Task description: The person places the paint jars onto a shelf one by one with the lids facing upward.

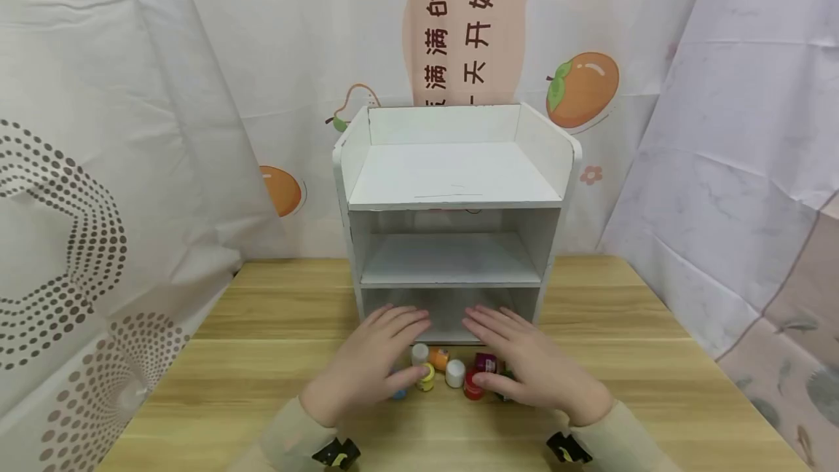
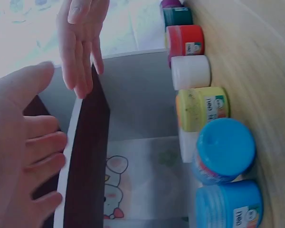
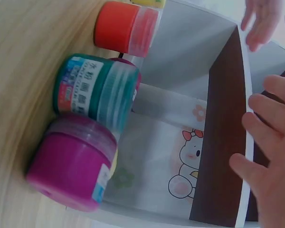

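Note:
My left hand (image 1: 370, 363) and right hand (image 1: 527, 364) hover palms facing, fingers extended, holding nothing. Below and between them, small paint jars stand or lie on the table before the white shelf (image 1: 452, 170). Between the hands are a yellow jar (image 1: 426, 379), a white jar (image 1: 455, 374), an orange jar (image 1: 440, 360), a red jar (image 1: 473, 387) and a purple jar (image 1: 486, 363). Two blue jars, one with a round lid (image 2: 226, 146), show in the left wrist view. The right wrist view has a green jar (image 3: 85, 90) and a magenta jar (image 3: 73, 164). My hands partly hide the outer jars in the head view.
The shelf has a top tray, a middle board (image 1: 452, 257) and a bottom compartment (image 1: 446, 315) behind the jars. Wood-grain table (image 1: 282, 355) extends to both sides. Patterned curtains (image 1: 314, 42) hang behind and beside it.

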`<control>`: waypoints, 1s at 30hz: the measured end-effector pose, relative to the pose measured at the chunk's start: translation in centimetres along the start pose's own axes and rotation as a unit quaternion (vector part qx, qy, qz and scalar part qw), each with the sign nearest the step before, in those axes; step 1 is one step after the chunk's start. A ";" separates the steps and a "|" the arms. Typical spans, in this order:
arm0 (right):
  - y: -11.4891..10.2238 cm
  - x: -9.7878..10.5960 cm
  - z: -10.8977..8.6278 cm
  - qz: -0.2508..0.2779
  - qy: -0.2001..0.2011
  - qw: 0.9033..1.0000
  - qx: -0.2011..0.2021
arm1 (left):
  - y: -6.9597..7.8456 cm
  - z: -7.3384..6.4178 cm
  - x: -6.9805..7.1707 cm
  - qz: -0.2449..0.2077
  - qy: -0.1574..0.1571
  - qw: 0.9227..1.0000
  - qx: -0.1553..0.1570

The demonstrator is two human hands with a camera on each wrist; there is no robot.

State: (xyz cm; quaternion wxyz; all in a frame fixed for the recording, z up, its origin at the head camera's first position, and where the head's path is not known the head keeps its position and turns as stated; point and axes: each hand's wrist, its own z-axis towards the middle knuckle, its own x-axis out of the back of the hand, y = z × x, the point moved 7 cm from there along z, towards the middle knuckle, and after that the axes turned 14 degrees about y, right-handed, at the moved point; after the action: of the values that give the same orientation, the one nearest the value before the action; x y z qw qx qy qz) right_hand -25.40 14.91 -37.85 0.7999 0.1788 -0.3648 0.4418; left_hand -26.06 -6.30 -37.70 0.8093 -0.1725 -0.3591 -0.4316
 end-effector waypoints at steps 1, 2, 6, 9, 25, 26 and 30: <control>-0.1 0.4 0.1 0.006 0.015 1.000 0.007 | 0.2 0.3 0.5 -0.004 0.029 0.999 -0.014; -0.2 0.7 0.2 0.013 0.032 0.999 0.013 | 0.3 0.5 1.0 -0.006 0.057 0.998 -0.028; -0.3 2.0 0.5 0.054 0.095 0.994 0.012 | 0.6 1.1 3.1 -0.031 0.167 0.983 -0.069; 0.0 2.8 0.7 0.098 0.143 0.985 -0.006 | 0.5 1.5 4.6 -0.055 0.241 0.965 -0.082; 1.9 5.6 1.4 0.278 0.229 0.924 -0.126 | -2.2 2.3 10.1 -0.073 0.457 0.886 0.001; 2.1 5.7 1.3 0.284 0.229 0.920 -0.144 | -2.6 2.2 10.2 -0.075 0.465 0.882 0.017; 2.9 6.2 1.1 0.292 0.225 0.907 -0.202 | -3.8 2.1 10.5 -0.087 0.487 0.865 0.083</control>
State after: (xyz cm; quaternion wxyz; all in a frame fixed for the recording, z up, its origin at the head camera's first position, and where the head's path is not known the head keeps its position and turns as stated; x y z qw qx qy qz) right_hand -26.15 19.34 -32.61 0.7152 -0.2057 -0.2922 0.6007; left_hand -26.19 -13.21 -28.72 0.8519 0.1593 0.0321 -0.4979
